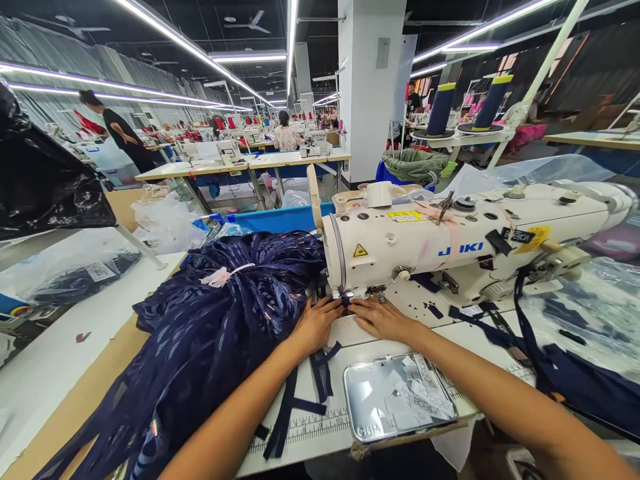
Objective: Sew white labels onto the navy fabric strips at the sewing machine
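A white sewing machine (390, 243) stands across the table. At its needle end, a small navy fabric piece (345, 303) lies under the presser foot. My left hand (317, 321) is at the left of the foot, fingertips pressed together on this piece. From the right, my right hand (383, 319) holds the piece's other side between thumb and fingers. Much of the piece is hidden by the fingers and the foot. A big bundle of navy strips (225, 313), tied with a pale band, lies beside my left hand.
A metal tray (400, 393) of small printed labels sits at the table's front edge. Scissors (515, 343) and navy scraps lie right of the machine. Loose navy strips (283, 417) cross the printed ruler. Two thread cones (493, 103) stand behind; people work farther back.
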Available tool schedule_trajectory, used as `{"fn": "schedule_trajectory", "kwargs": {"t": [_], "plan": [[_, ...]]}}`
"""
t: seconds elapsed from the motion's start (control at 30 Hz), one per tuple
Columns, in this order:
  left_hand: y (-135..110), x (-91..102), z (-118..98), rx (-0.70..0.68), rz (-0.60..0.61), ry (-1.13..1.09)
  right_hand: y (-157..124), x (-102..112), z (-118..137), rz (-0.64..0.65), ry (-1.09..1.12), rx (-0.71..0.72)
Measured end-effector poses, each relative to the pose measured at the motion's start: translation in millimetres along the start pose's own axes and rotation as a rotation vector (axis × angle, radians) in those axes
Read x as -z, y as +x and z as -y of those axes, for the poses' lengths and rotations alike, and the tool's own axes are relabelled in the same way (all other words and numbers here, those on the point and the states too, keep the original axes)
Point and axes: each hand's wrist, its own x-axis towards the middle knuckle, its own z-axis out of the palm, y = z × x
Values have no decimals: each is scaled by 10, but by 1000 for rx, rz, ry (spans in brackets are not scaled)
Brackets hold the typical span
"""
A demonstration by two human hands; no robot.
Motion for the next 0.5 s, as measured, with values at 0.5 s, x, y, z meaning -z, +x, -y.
{"fn": "schedule_trajectory", "kwargs": {"t": [0.5], "plan": [[36,-66,-66,135,-156,364,241,-248,-203,-25,195,-289]]}}
